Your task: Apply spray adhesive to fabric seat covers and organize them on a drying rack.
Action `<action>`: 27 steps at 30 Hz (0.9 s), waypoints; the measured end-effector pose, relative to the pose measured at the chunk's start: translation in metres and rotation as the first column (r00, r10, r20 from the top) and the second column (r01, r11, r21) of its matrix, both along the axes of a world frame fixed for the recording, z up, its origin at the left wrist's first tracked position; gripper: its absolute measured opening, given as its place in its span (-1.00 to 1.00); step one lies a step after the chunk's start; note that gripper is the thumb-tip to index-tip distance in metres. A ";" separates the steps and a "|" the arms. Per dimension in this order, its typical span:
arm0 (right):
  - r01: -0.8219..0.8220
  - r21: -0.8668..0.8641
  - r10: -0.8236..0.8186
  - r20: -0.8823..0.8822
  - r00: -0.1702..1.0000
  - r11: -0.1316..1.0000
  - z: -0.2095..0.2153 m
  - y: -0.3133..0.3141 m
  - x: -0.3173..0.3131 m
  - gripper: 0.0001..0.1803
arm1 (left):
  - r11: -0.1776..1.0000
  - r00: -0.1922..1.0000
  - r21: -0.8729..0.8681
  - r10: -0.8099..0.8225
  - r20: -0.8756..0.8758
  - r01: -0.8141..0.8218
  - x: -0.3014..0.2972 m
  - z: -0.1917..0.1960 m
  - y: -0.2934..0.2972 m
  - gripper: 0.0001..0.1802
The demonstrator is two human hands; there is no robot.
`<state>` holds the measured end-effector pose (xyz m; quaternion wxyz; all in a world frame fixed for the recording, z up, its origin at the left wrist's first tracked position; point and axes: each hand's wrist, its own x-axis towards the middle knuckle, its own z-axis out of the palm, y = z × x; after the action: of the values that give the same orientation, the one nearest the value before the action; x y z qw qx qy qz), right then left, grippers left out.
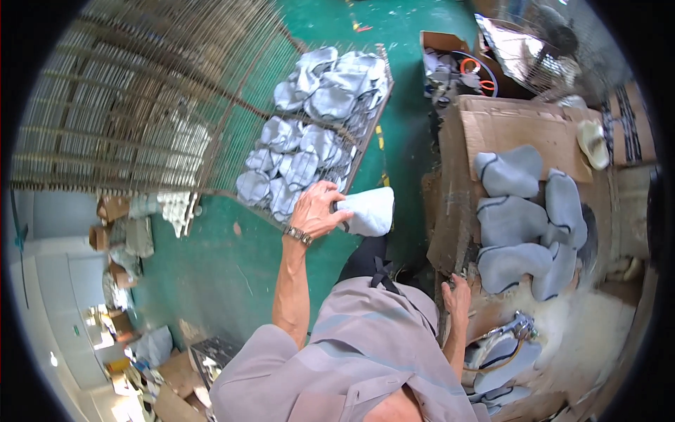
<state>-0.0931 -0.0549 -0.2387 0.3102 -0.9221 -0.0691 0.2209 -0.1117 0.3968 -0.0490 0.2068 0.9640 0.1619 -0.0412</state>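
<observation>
My left hand (318,211) is closed on a pale grey fabric shoe upper (370,211), its thumb and fingers pinching the dark-trimmed end. It is held above the near end of a wire rack (383,77), where several similar grey uppers (330,102) lie in groups. At the workbench's left edge is my right hand (457,295), fingers curled; whatever they hold, if anything, I cannot make out. Beyond it, several grey uppers with dark edging (512,221) rest on the bench. A metal spray gun (520,325) with a yellowish hose lies nearer me, beside more grey pieces.
Flattened cardboard (517,130) covers the bench's far part, with a cream shoe (593,144) on it. A cardboard box (450,53) of loose items stands beyond. Tall wire racking (140,91) fills the upper left. Boxes and bags (151,348) lie at the lower left.
</observation>
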 end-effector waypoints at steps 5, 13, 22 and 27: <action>-0.195 -0.096 0.186 -0.101 0.977 0.976 -0.016 0.019 0.059 -0.47 | 0.987 0.987 -0.023 0.158 0.027 -0.158 0.001 -0.023 0.065 -0.49; -0.174 -0.335 0.107 -0.207 0.972 0.926 -0.019 0.114 0.167 -0.47 | 0.922 0.911 0.035 0.375 0.171 -0.386 0.087 -0.098 0.294 -0.52; -0.084 -0.195 -0.044 -0.574 0.817 0.977 -0.001 0.315 0.239 -0.41 | 0.752 0.750 0.122 0.600 0.278 -0.647 0.151 -0.151 0.511 -0.49; -0.189 -0.140 0.053 -0.654 0.754 0.972 -0.020 0.384 0.281 -0.42 | 0.565 0.631 0.286 0.644 0.433 -0.774 0.076 -0.190 0.553 -0.46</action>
<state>0.1884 0.3291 -0.2586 0.2072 -0.8089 0.0046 0.5502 -0.0358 0.9499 -0.2386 -0.0009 0.8295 0.5128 0.2212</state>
